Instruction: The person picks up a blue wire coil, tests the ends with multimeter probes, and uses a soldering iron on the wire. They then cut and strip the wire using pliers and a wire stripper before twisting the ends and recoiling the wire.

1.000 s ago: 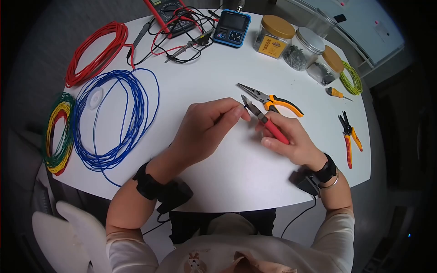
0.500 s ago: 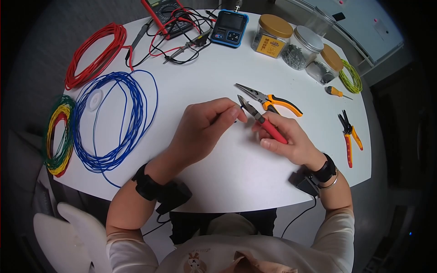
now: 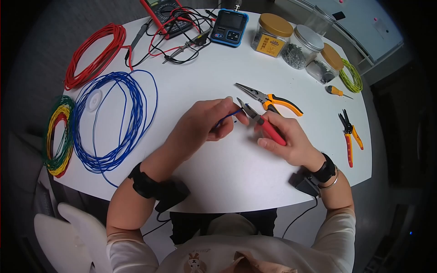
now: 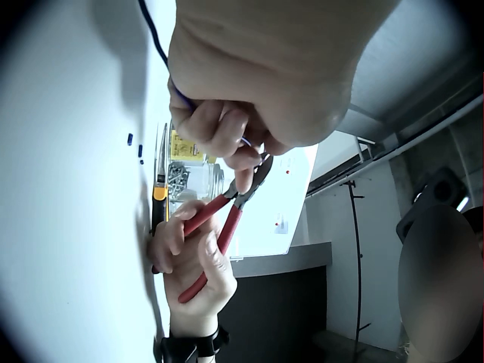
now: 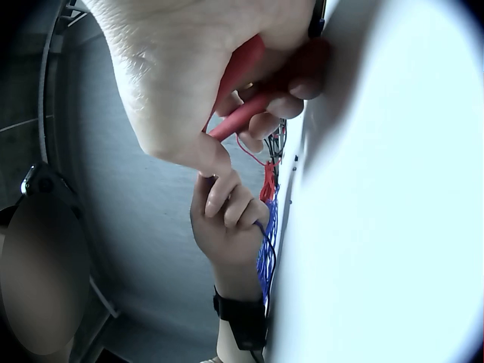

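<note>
My left hand [image 3: 195,125] holds a blue wire [image 3: 229,116] between curled fingers, its thumb raised along the index finger. In the left wrist view the wire [image 4: 154,36] runs from the top edge into the fist, and its end comes out by the fingertips. My right hand [image 3: 291,141] grips red-handled diagonal cutters [image 3: 273,132], handles spread apart in the left wrist view. The cutter tips overlap the wire's end at the left fingertips in the head view. Short blue wire bits [image 4: 130,139] lie on the table below the hands.
Long-nose pliers [image 3: 273,101] lie just beyond the hands. A blue wire coil [image 3: 136,123] and red coil [image 3: 119,34] lie left. Wire strippers [image 3: 348,136] and a small screwdriver [image 3: 335,92] are right. Jars [image 3: 275,27], a multimeter [image 3: 166,18] and a blue-edged tester [image 3: 231,28] stand behind.
The left hand has turned and its thumb has lifted, so the blue wire now shows between the fingers. The cutters stay in the right hand, moved slightly left.
</note>
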The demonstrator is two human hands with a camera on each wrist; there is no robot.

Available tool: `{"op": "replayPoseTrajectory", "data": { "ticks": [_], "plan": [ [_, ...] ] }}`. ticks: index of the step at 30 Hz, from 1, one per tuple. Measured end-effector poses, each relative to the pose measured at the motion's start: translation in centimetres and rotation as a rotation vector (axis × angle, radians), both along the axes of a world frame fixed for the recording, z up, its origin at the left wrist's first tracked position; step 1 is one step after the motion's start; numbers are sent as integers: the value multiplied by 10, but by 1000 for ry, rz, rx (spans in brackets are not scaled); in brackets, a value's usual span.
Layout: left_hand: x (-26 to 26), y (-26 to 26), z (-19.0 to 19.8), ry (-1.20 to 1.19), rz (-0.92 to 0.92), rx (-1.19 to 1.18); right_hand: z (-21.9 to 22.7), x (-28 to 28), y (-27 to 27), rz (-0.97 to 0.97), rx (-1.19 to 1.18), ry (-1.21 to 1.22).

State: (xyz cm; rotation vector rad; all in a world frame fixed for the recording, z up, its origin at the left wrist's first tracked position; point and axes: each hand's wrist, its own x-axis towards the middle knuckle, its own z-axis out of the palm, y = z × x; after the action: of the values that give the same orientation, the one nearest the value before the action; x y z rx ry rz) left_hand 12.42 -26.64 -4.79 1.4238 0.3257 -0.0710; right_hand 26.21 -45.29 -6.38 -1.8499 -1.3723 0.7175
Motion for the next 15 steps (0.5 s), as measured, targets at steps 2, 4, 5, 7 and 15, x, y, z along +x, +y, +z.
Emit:
{"op": "replayPoseTrajectory", "data": {
  "ticks": [2,4,5,7,15],
  "plan": [
    [1,6,-6,10,-100,-8,-1,-2,0,-1,17,-20],
    [-1,11,-8,-8,-125,-9,-1,-3,0,-3,25,-12],
    [-1,12,-8,-18,-138,-9,-1,-3,0,-2,29,-6],
    [-1,10,-6,-55,-80,89,-1,-2,1,1,38,5],
    [-6,-9,-15,-463,225,1228,1,0,-1,-11,11,167]
  ]
}}
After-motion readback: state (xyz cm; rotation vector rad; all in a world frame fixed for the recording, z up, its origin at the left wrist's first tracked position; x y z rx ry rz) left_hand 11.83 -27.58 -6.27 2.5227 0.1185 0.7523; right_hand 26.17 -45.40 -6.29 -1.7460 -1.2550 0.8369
